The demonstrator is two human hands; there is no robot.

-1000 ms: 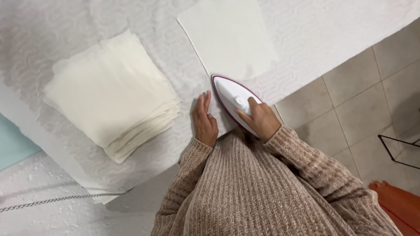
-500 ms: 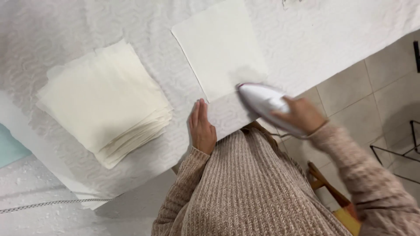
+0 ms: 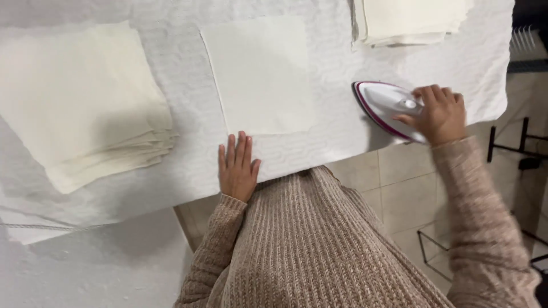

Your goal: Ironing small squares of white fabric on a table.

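My right hand (image 3: pixel 436 114) grips the handle of a white iron with a magenta rim (image 3: pixel 383 105), which rests on the white textured board cover (image 3: pixel 337 63) near its right front edge. My left hand (image 3: pixel 237 166) lies flat, fingers together, on the cover just below a single square cream cloth (image 3: pixel 260 74) spread flat in the middle. The iron sits to the right of that cloth, apart from it.
A thick stack of folded cream cloths (image 3: pixel 80 102) lies at the left. Another folded stack (image 3: pixel 408 20) sits at the top right. Beige floor tiles (image 3: pixel 394 177) and a dark metal frame (image 3: pixel 514 148) show at the right, beyond the board edge.
My right hand has carried the iron from in front of my body out to the right side of the board. My left hand has stayed flat on the cover.
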